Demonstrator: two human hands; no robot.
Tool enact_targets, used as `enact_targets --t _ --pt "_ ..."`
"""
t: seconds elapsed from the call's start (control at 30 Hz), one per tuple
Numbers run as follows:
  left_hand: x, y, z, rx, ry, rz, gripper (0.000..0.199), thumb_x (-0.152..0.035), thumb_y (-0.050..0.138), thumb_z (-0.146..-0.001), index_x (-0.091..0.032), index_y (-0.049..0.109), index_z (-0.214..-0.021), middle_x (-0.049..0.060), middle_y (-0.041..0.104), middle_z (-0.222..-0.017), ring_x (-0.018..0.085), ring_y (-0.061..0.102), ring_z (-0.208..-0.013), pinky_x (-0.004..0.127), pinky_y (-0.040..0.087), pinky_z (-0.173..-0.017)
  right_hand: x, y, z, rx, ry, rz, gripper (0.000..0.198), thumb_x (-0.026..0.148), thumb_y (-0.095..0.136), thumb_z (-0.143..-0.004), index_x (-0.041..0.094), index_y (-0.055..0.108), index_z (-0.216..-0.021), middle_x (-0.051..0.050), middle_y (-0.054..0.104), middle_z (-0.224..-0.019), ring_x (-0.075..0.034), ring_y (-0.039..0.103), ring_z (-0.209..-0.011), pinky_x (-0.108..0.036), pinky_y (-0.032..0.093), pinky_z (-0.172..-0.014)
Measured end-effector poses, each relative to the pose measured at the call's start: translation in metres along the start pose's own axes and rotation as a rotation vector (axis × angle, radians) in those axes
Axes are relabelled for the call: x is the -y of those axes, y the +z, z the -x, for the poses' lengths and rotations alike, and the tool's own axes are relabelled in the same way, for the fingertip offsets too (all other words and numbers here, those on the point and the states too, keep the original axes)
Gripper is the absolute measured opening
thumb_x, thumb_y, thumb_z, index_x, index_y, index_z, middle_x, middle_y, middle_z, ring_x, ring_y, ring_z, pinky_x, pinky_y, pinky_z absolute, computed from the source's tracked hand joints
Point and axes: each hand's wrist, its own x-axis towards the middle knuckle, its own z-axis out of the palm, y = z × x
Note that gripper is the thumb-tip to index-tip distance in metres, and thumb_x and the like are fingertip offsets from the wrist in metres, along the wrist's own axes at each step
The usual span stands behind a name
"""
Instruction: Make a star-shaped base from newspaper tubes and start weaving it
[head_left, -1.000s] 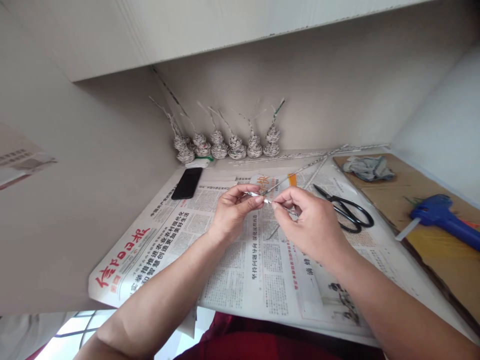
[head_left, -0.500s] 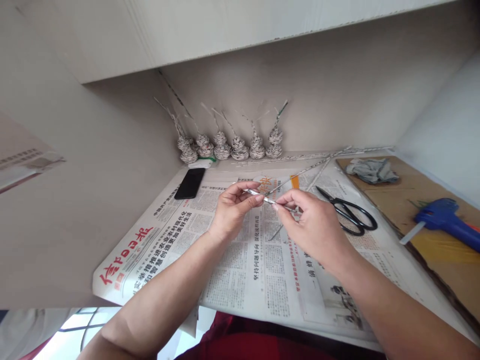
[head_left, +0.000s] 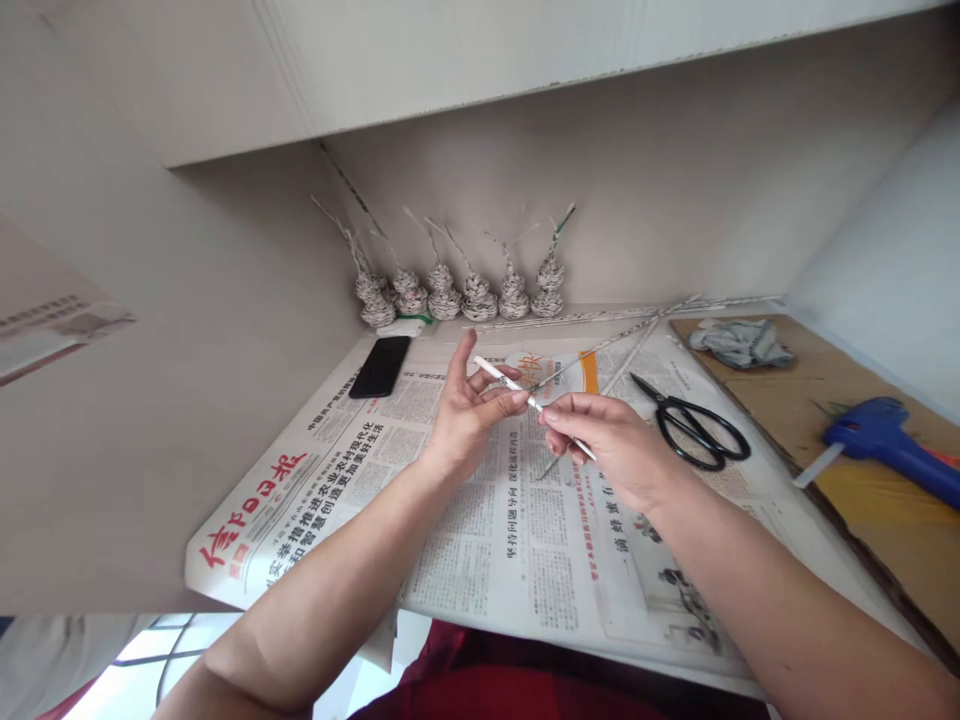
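Note:
Over the newspaper-covered table, both of my hands hold one thin rolled paper stick (head_left: 491,370), slanting from upper left to lower right. My left hand (head_left: 469,410) pinches its middle between thumb and a finger, with the index finger raised. The thumb and fingers of my right hand (head_left: 607,435) close on the lower part, and the stick's thin end pokes out below them. Beneath and behind the hands, newspaper sheets (head_left: 480,560) cover the surface. Longer paper sticks (head_left: 626,330) lie crossed behind my right hand.
Several woven paper gourds (head_left: 480,295) stand along the back wall. A black phone (head_left: 381,366) lies at left. Black-handled scissors (head_left: 694,425) rest right of my hands. On a cardboard sheet (head_left: 750,400) are a crumpled cloth (head_left: 742,343) and a blue glue gun (head_left: 874,435).
My left index finger has lifted off the stick, baring its upper end. My right hand has turned and shifted slightly down, and the stick slants more steeply.

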Motion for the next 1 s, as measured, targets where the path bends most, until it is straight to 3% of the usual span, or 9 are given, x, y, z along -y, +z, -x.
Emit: enact_targets --t 0.07,0.13,0.23,0.33,0.6,1.0 --pt "0.002 -0.001 -0.0015 -0.021 -0.091 0.034 0.088 -0.01 0.086 -0.063 -0.023 0.047 -0.141 -0.002 0.07 -0.083 0.009 0.066 -0.069 0.023 0.056 -0.07 -0.0029 0.0008 0.0004 -0.035 -0.098 0.084 0.023 0.04 0.069 -0.079 0.02 0.061 -0.071 0.002 0.062 -0.062 -0.012 0.053 -0.062 -0.028 0.037 -0.06" --pt "0.0033 -0.0018 -0.0027 -0.021 -0.172 0.056 0.06 -0.014 0.087 -0.063 -0.015 0.064 -0.118 -0.001 0.069 -0.076 0.009 0.066 -0.067 0.02 0.055 -0.067 -0.0051 0.0012 0.0007 -0.064 -0.157 0.173 0.022 0.039 0.067 -0.082 0.021 0.06 -0.072 0.003 0.062 -0.064 -0.012 0.054 -0.063 -0.029 0.039 -0.065" --pt "0.0035 -0.0022 -0.0031 -0.026 -0.22 0.051 0.038 -0.017 0.089 -0.062 -0.012 0.071 -0.095 0.0 0.07 -0.074 0.008 0.066 -0.066 0.019 0.054 -0.064 -0.0062 0.0016 0.0007 -0.08 -0.158 0.244 0.021 0.038 0.065 -0.085 0.021 0.06 -0.073 0.003 0.062 -0.065 -0.011 0.053 -0.062 -0.029 0.038 -0.065" --pt "0.0031 -0.002 -0.0029 -0.025 -0.204 0.033 0.036 -0.019 0.09 -0.061 -0.013 0.071 -0.091 -0.001 0.069 -0.072 0.008 0.066 -0.065 0.02 0.054 -0.065 -0.0054 0.0027 0.0006 -0.062 -0.126 0.166 0.022 0.037 0.067 -0.082 0.021 0.06 -0.071 0.002 0.062 -0.063 -0.011 0.052 -0.062 -0.028 0.036 -0.061" --pt "0.0054 -0.0013 -0.0028 0.012 -0.16 0.034 0.036 -0.018 0.09 -0.059 -0.014 0.072 -0.09 -0.002 0.069 -0.07 0.007 0.065 -0.062 0.019 0.054 -0.065 -0.0054 0.0074 -0.0031 0.057 0.225 -0.409 0.014 0.027 0.073 -0.066 0.016 0.067 -0.071 0.001 0.058 -0.055 -0.01 0.048 -0.051 -0.026 0.025 -0.048" --pt "0.0065 -0.0028 -0.0031 0.048 -0.112 -0.043 0.041 -0.024 0.091 -0.058 -0.013 0.069 -0.091 -0.001 0.068 -0.068 0.008 0.063 -0.061 0.02 0.051 -0.062 -0.0089 0.0097 -0.0035 0.066 0.274 -0.463 0.01 0.024 0.071 -0.068 0.015 0.069 -0.072 -0.001 0.061 -0.056 -0.01 0.05 -0.049 -0.024 0.027 -0.047"
